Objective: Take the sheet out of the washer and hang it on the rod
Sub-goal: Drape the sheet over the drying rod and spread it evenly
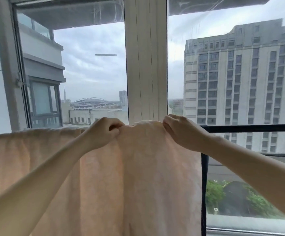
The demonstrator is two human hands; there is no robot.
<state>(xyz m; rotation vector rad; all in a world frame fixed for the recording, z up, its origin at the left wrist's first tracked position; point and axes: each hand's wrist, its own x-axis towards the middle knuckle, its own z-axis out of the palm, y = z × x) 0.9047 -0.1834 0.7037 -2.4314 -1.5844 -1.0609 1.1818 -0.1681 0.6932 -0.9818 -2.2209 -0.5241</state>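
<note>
Sheet (104, 176) already drapes the rod (250, 128) — left hand (104, 132) and right hand (179, 132) pinch its bunched top; slide it evenly toward the bare rod.

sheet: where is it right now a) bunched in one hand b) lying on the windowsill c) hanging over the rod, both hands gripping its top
C: the sheet hangs over the rod, with the left hand and right hand pinching its top fold.
</note>
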